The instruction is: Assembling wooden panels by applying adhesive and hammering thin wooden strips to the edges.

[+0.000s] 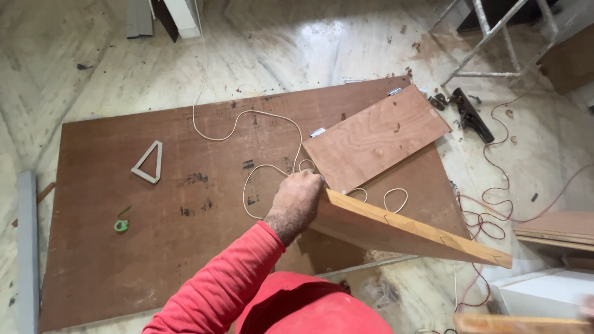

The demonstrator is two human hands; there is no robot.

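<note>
Nearest the camera there's a red sleeve [216, 291] reaching forward, and the left hand [298, 201] at the end of it has its grip clenched over the corner of a wooden board [396, 230]. The board is held up on edge above the floor, its long axis running from the hand out to the right and a bit down toward the viewer, far tip pointing at the lower right. The right hand is barely a blur at the bottom right edge, so I can't tell what its grip is doing.

Just past the hand, a smaller plywood panel [376, 137] lies flat, angled up to the right, on top of a big dark plywood sheet [154, 235] spread on the marble floor [278, 43]. A cream cord [247, 117] loops across the sheet. Further left sit a grey triangle [148, 163] and a green tape roll [121, 225]. Far right, a hand plane [471, 115] rests near a ladder [489, 37].
</note>
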